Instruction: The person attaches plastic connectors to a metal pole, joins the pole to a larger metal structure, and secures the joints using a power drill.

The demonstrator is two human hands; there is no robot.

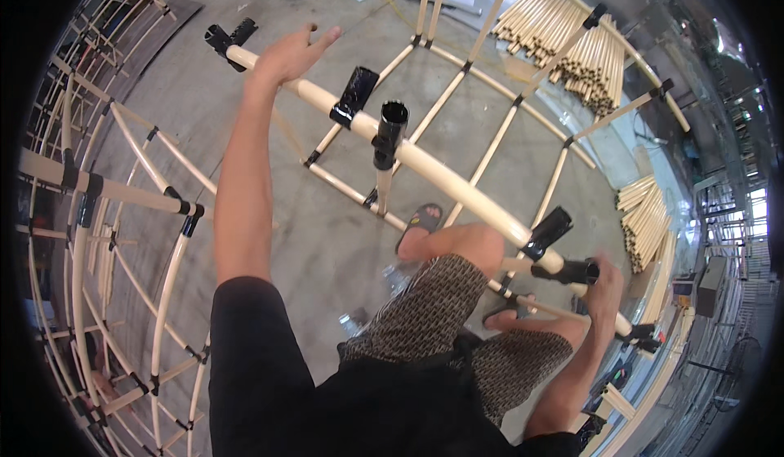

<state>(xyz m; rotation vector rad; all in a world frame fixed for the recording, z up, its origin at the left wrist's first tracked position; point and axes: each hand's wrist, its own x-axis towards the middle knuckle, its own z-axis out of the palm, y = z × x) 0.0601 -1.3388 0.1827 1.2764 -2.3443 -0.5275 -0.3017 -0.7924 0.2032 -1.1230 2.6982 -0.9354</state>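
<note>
A long cream-coloured pipe (465, 189) runs slantwise in front of me, from upper left to lower right. Black pipe joints sit along it, among them an upright one with an open socket (390, 126) and a tilted one (355, 98). Near the pipe's far left end, my left hand (287, 55) lies against it with fingers stretched out. At the lower right, my right hand (604, 289) is curled at a black pipe joint (572, 271) close to the pipe's other end; some of its fingers are hidden.
Beyond the pipe, a frame of cream pipes (441, 98) with black joints stands on the grey floor (269, 171). More pipe frames (167, 294) crowd the left side. Bundles of loose pipes (572, 44) lie at the far right. A clear bottle (349, 324) is near my legs.
</note>
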